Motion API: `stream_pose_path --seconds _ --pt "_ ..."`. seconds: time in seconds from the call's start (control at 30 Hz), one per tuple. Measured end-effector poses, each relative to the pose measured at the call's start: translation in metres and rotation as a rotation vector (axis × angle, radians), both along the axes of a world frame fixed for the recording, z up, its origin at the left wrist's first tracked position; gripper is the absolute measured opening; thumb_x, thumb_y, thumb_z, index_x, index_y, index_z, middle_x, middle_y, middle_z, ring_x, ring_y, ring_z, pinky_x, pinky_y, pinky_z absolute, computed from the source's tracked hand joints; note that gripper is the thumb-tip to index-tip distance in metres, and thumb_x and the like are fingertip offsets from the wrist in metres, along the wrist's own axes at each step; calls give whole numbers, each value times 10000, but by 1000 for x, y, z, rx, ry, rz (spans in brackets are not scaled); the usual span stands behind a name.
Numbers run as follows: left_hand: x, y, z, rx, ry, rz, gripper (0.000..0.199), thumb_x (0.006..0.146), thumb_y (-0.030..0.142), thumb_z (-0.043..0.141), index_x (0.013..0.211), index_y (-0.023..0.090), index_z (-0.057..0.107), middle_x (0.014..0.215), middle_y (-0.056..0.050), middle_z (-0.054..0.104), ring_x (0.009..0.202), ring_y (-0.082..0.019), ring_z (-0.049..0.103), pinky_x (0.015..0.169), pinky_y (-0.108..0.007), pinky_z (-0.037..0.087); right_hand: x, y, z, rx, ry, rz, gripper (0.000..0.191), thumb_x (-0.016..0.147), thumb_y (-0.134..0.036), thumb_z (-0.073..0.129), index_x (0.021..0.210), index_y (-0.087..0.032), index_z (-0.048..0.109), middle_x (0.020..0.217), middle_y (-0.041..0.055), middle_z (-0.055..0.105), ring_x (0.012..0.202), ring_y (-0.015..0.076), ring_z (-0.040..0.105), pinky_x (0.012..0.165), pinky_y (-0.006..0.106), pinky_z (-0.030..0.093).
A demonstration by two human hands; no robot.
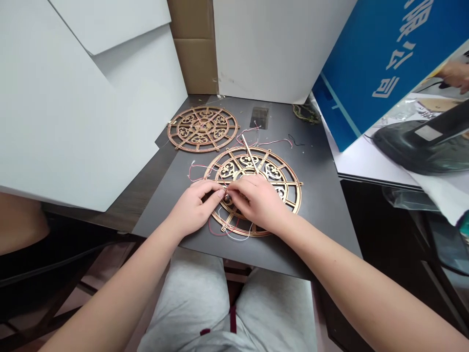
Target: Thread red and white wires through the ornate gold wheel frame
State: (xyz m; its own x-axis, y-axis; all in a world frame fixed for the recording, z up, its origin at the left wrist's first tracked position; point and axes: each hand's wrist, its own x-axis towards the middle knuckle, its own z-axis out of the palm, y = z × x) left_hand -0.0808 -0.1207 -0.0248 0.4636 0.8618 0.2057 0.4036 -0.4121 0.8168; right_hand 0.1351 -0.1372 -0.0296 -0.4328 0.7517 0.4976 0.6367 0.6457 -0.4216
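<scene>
Both hands meet over the near left part of a round wooden openwork panel [297, 195], with spokes and scroll cutouts, that lies flat on the dark board. My left hand [198, 203] has thumb and forefinger pinched at a thin red wire [198, 165] by the inner ring. Against those fingertips, my right hand [258, 198] is pinched on the same wire; the exact grip point is tiny and partly hidden. A slender pale stick [249, 152] sticks out beyond my right knuckles; whether it is held or lies underneath, I cannot tell. Loose red and white wires [238, 238] curl below the hands.
Another round wooden panel [203, 128] lies behind, to the left. Farther back are a small dark transparent piece [259, 118], more thin wire [274, 143] and a tangled bundle [307, 113]. White panels [135, 98] and a blue board [359, 83] wall in the dark board [322, 195]. Another person's hand [456, 76] shows far right.
</scene>
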Motion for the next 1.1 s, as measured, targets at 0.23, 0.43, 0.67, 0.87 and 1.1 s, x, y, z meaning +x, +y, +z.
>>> stream_pose_path --seconds 0.23,0.43,0.67,0.87,1.1 --pt "0 1 -3 29 -11 32 179 1038 346 620 1045 201 724 1084 -15 736 1030 -156 672 977 -302 492 3 1 -1 -58 35 -1 145 1042 -221 578 1039 -142 700 950 35 711 902 185 640 856 353 450" --pt "-17 -16 0 207 1 153 114 1030 253 614 1025 182 704 1079 -32 717 1048 -151 667 974 -285 502 5 2 -1 -115 46 0 149 1045 -228 571 1043 -147 696 965 32 717 924 183 650 888 356 457" --pt "-97 -63 7 334 239 536 184 1001 227 575 827 193 626 865 -9 652 797 -155 603 779 -311 456 7 1 -2 -161 56 2 114 1025 -218 583 1011 -165 683 934 21 705 900 177 633 871 351 448" --pt "-193 -144 -59 69 581 578 216 946 413 565 856 232 639 967 -35 691 903 -233 659 800 -361 509 7 2 -2 -179 71 19 111 1023 -212 585 1009 -164 684 920 20 695 876 166 615 853 341 454" --pt "-219 -204 -137 -602 631 516 467 915 475 542 1245 175 681 1131 -109 755 958 -252 756 853 -350 605 6 1 -1 -179 69 25 121 1028 -225 586 1004 -161 687 913 29 695 858 164 604 839 341 453"
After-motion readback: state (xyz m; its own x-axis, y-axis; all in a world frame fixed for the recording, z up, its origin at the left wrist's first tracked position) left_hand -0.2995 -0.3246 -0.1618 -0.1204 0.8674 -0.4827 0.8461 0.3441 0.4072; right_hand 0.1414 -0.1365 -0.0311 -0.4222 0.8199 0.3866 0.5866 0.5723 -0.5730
